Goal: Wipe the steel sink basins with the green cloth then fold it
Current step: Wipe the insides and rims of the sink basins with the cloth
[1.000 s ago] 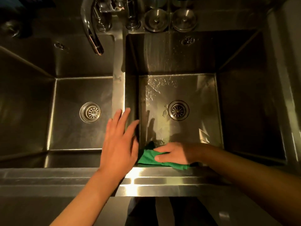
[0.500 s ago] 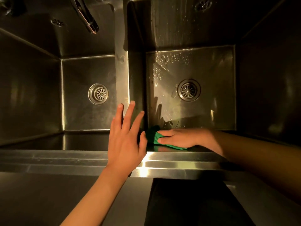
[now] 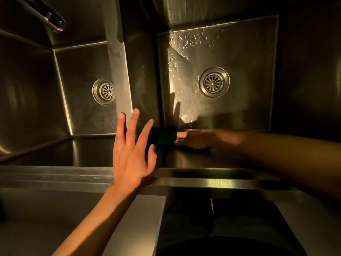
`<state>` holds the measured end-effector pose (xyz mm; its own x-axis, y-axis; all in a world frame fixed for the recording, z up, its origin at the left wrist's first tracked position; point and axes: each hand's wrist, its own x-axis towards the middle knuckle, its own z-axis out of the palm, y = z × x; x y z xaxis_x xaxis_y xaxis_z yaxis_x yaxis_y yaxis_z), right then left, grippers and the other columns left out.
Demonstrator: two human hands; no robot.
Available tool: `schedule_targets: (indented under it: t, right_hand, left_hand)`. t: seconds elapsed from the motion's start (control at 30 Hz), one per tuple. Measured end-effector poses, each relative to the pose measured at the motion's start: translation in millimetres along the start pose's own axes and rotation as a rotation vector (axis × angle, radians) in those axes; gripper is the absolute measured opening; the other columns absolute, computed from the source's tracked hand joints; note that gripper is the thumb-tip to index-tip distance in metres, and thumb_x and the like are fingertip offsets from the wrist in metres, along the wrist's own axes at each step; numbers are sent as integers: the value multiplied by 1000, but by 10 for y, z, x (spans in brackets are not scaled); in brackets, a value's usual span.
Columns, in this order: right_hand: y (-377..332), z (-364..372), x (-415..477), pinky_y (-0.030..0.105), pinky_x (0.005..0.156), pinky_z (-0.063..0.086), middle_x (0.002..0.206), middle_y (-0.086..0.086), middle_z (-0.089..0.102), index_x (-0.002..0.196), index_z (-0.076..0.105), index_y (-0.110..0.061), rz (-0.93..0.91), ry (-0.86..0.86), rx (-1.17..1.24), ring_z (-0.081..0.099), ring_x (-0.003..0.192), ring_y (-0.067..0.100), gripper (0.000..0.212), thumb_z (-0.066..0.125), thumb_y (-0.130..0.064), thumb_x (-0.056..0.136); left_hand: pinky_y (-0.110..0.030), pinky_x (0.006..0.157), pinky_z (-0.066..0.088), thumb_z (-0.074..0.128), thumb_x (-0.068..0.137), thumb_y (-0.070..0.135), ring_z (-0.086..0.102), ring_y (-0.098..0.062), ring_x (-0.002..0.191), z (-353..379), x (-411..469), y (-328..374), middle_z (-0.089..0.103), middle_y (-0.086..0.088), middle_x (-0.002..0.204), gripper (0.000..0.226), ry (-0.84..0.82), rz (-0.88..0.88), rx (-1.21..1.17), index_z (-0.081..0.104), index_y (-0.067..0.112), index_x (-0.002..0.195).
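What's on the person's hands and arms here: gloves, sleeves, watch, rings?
Nothing visible. The left hand and right hand are both bare, with no gloves, and both forearms are uncovered as far as the frame shows. No watch, band or ring can be seen, though the right side is dim and blurred, so small items there can't be ruled out.

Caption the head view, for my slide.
Right hand presses green cloth in right basin; left hand open.

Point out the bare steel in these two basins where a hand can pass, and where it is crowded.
Free: the left basin floor around its drain, and the right basin floor from its drain to the far and right walls. Crowded: the right basin's near-left corner, where the right hand presses the green cloth, with the open left hand over the divider.
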<state>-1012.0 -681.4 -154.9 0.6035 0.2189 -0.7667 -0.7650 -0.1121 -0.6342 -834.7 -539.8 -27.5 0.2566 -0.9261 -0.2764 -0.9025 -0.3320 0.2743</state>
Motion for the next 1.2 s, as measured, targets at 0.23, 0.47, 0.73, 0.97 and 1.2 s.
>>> schedule_targets:
  t: [0.23, 0.47, 0.73, 0.97, 1.2]
  right_hand:
    - [-13, -84, 296, 38, 90, 48, 122, 10, 62, 129, 57, -18, 59, 38, -109, 61, 103, 24, 40, 42, -47, 106]
    - [-117, -88, 29, 43, 106, 46, 136, 9, 58, 142, 53, -21, 64, 16, -25, 59, 118, 24, 46, 46, -47, 105]
    - [-360, -88, -856, 41, 125, 18, 168, -7, 19, 159, 24, -36, 19, 28, -104, 22, 153, 20, 61, 42, -54, 104]
    - [-376, 18, -956, 45, 121, 26, 166, -14, 21, 157, 26, -41, 25, 74, -37, 28, 150, 19, 58, 39, -58, 103]
    - [-194, -20, -253, 43, 123, 22, 169, -3, 15, 161, 19, -35, 128, 23, -146, 24, 152, 28, 62, 33, -57, 105]
  left_hand:
    - [-62, 101, 49, 56, 96, 24, 5, -43, 157, -15, 4, 20, 19, -15, 169, 49, 6, 0, -6, 59, 14, 144]
    - [-58, 94, 55, 56, 98, 25, 3, -41, 158, -29, 8, 24, 18, -13, 170, 39, 5, 3, -16, 65, 16, 135]
    - [-54, 90, 57, 56, 101, 24, 5, -41, 157, -25, 13, 17, 19, -13, 169, 31, 3, -11, 11, 69, 16, 127]
    - [-56, 90, 57, 63, 94, 19, 2, -37, 158, -81, 8, 89, 16, -9, 171, 31, -35, -79, -12, 70, 16, 124]
    - [-59, 91, 56, 55, 97, 26, 2, -37, 158, -73, 23, 82, 16, -8, 171, 34, -38, -83, -19, 71, 16, 125]
